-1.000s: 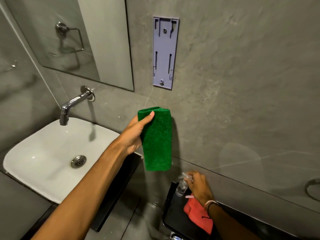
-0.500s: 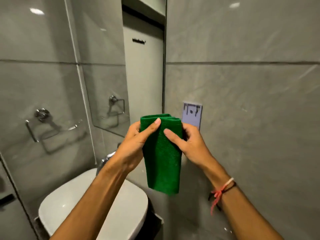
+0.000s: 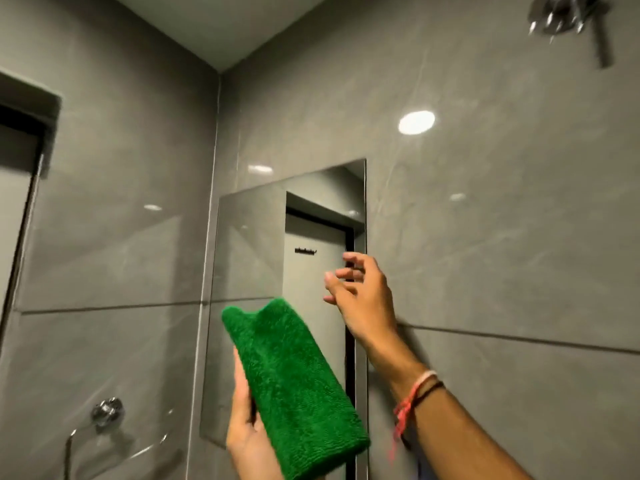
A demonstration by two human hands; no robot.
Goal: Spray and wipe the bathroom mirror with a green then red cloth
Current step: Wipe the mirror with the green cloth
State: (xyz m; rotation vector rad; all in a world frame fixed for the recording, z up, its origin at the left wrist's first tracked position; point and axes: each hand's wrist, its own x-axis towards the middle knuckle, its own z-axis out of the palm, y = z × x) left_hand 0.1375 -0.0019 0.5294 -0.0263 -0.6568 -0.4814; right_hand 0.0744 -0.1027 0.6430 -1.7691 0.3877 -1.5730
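Observation:
A folded green cloth (image 3: 291, 382) stands upright in front of the lower part of the frameless wall mirror (image 3: 252, 244). My left hand (image 3: 247, 431) grips the cloth from behind and below, mostly hidden by it. My right hand (image 3: 363, 296) is raised above and to the right of the cloth, fingers spread and empty, over the mirror's right edge. A red and black thread band circles my right wrist. The spray bottle and the red cloth are out of view.
Grey tiled walls meet in a corner left of the mirror. A chrome towel ring (image 3: 104, 415) hangs low on the left wall. A chrome shower fitting (image 3: 568, 15) juts out at the top right. The mirror reflects a doorway.
My view has swung up from the basin to the mirror. My right hand has let go of the green cloth and risen toward the mirror; my left hand has lifted the cloth higher.

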